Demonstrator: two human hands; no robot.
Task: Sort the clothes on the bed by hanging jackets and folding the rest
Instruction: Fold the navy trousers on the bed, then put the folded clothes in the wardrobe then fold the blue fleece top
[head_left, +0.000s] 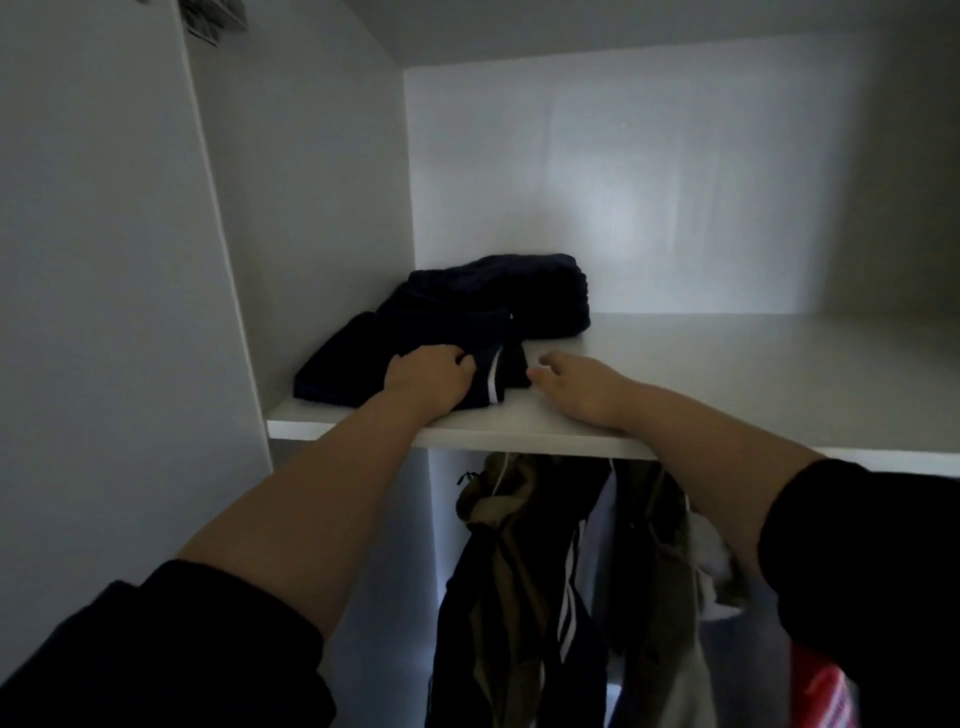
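A white wardrobe (322, 156) stands open in dim light. Its upper shelf (727, 374) is a plain white board with a slightly brighter front edge. The back panel (779, 182) has a soft pale glow near its middle and fades to grey shadow in the corners, under a flat top panel (571, 31). On the left is a tall white surface (93, 260), perhaps the open door.

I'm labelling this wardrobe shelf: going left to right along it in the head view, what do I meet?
First the wardrobe side wall → folded dark garment → left hand, resting on that garment → right hand → shelf board.
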